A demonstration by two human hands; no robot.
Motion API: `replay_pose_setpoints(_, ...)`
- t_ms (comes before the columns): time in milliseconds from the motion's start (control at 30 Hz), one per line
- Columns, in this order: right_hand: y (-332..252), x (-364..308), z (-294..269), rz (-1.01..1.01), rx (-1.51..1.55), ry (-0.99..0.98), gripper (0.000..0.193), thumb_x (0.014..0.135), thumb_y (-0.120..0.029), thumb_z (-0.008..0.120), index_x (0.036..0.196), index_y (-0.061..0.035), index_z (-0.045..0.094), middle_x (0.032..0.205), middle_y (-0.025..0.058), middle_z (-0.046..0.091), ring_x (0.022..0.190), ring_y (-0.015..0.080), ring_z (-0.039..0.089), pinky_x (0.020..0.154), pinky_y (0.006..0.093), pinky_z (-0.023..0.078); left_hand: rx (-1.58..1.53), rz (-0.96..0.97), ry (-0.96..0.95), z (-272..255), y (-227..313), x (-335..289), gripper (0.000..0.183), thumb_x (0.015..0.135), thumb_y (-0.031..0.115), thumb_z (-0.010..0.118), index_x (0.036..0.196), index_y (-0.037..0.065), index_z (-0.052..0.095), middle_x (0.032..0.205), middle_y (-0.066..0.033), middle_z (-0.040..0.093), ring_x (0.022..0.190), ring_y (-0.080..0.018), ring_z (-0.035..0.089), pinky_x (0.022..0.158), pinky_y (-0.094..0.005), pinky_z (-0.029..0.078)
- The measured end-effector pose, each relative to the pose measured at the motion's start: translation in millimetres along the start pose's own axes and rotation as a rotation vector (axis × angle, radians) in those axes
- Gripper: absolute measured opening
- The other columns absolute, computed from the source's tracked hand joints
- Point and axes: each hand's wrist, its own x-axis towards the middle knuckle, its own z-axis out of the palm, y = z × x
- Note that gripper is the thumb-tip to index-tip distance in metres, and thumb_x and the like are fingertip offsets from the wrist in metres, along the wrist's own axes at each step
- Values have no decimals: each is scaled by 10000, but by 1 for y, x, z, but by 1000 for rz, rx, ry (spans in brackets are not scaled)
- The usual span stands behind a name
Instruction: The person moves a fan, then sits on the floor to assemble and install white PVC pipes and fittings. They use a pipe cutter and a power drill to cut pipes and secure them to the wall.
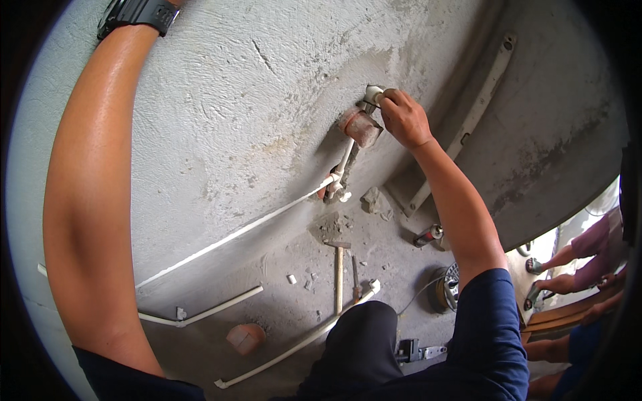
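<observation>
My right hand (405,119) is closed round the end of a white plastic pipe fitting (374,93) at the wall. Its fingers hide part of that fitting. Just below sticks out a short, wide orange-brown pipe stub (361,127), dusty with cement. A thin white pipe (346,157) runs down from behind the stub to a white tee fitting (336,179) beside a hole in the wall. My left forearm (93,194) reaches up along the wall, a black watch (144,12) on its wrist; the left hand lies beyond the upper edge.
A long white pipe (234,235) follows the wall's base. On the floor lie a hammer (339,277), loose pipe lengths (294,347), an orange pipe piece (246,339), rubble, a spray can (429,235) and a wire spool (447,287). A level (468,123) leans at right; other people's legs (568,267) show beyond.
</observation>
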Motion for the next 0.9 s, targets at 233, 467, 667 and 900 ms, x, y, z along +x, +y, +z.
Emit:
replay_pose_setpoints(233, 1, -1, -1, -25, 14, 0, 230, 824, -40, 688, 1048, -93, 688, 1090, 73, 679, 955, 285, 678, 771, 395, 589, 69, 195, 152, 9, 1, -10, 300, 914, 269, 778, 771, 119, 561, 655, 3, 560, 574, -103, 490, 555, -297, 445)
replay_pose_setpoints(467, -20, -1, -7, 846, 713, 96, 344, 912, -261, 788, 1129, 3, 752, 993, 108, 757, 866, 165, 719, 782, 314, 569, -23, 70, -2, 1, 0, -1, 284, 916, 257, 774, 774, 115, 574, 659, 1, 567, 582, -108, 492, 560, -299, 445)
replay_pose_setpoints(667, -23, 8, -21, 1061, 710, -33, 425, 938, -331, 776, 1092, 63, 735, 926, 121, 747, 782, 148, 706, 718, 292, 569, 14, 54, 9, 3, 6, -6, 287, 919, 259, 772, 773, 108, 575, 661, -6, 575, 584, -114, 498, 568, -302, 449)
replay_pose_setpoints(900, -25, 8, -9, 1417, 1199, 45, 449, 956, -336, 755, 970, 111, 708, 781, 131, 712, 657, 190, 692, 608, 327, 587, 8, 36, 15, 2, 1, -3, 298, 917, 272, 777, 774, 109, 573, 656, -3, 577, 576, -113, 494, 560, -301, 446)
